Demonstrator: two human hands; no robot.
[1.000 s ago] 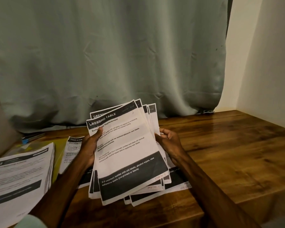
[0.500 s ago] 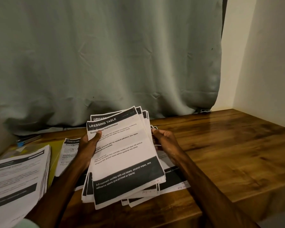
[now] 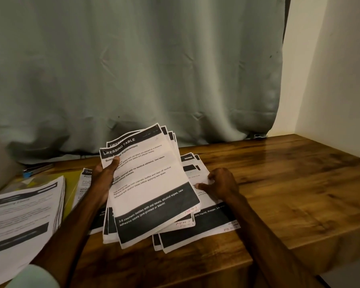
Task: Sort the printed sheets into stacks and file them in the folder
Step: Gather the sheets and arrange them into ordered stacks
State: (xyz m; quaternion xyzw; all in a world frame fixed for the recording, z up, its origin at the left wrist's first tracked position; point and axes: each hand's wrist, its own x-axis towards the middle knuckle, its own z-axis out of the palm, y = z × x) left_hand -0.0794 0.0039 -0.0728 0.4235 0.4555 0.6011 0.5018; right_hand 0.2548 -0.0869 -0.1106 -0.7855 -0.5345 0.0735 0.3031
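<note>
Plainly, left hand (image 3: 103, 179) grips sheets (image 3: 152, 183) headed "DRESSING TABLE".

Printed sheets (image 3: 152, 183) fanned, tilted up, second stack (image 3: 206, 223) flat beneath

The place is looking like a room in a home, with one corner serving as a small work desk. A long grey-green curtain (image 3: 133, 69) is hanging in folds down to the back edge of a wooden table (image 3: 289, 183). A plain pale wall (image 3: 337, 80) is closing the corner on the right. Stacks of printed sheets (image 3: 21, 221) and a yellow folder (image 3: 71, 190) are lying on the table.
</note>
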